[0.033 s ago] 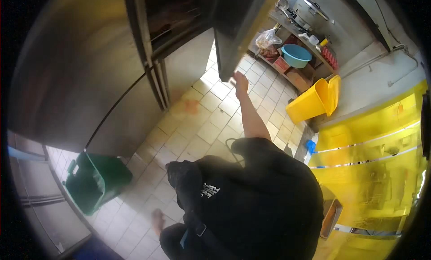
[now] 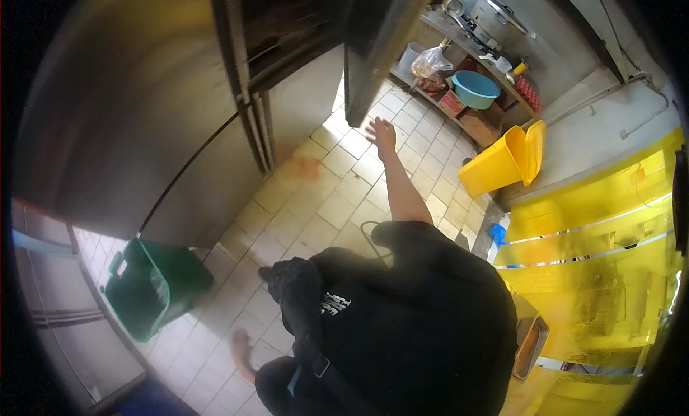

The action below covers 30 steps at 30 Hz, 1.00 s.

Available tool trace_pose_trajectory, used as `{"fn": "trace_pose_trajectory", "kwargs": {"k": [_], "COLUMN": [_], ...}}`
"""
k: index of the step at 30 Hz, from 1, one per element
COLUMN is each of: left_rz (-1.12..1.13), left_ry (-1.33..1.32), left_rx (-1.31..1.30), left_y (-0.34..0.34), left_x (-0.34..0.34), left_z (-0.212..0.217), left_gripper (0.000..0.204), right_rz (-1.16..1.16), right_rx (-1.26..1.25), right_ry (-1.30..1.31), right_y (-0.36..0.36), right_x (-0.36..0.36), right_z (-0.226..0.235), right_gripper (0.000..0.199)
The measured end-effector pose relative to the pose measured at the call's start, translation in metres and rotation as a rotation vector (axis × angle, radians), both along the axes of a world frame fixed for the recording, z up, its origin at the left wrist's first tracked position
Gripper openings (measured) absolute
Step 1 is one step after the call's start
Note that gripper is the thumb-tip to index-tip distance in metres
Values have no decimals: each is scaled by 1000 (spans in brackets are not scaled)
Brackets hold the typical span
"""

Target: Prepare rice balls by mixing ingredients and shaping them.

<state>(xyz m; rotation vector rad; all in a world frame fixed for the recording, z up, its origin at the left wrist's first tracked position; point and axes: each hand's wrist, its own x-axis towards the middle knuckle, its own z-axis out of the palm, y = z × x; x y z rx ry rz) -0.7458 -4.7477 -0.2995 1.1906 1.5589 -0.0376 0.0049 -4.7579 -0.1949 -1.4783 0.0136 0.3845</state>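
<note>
Right hand [image 2: 381,134] unmoved over tiled floor [image 2: 337,201]

one green bin [image 2: 154,287], one yellow bin [image 2: 502,161], one blue bowl [image 2: 475,89], one raised hand [image 2: 382,134].

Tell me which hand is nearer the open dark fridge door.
Right. The right hand reaches up with spread fingers just below the lower edge of the open door. The left hand is not visible; only dark clothing shows low in the view.
</note>
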Motion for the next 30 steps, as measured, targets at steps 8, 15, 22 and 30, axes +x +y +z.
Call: {"fn": "trace_pose_trajectory", "kwargs": {"k": [8, 15, 22, 30], "left_rz": [539, 736, 898, 1037], "left_ry": [-457, 182, 188, -39], "left_rx": [513, -71, -346, -331], "left_y": [140, -85, -132, 40], "left_x": [-170, -340, -442, -674], "left_z": [60, -104, -111, -142], "left_gripper": [47, 43, 52, 62], "right_rz": [612, 2199, 2823, 2287], "right_rx": [-490, -906, -398, -759], "right_ry": [57, -157, -527, -874], "right_y": [44, 297, 371, 441], "right_x": [-208, -647, -1018, -1035], "right_z": [-119, -166, -89, -187], "right_gripper": [30, 30, 48, 31]}}
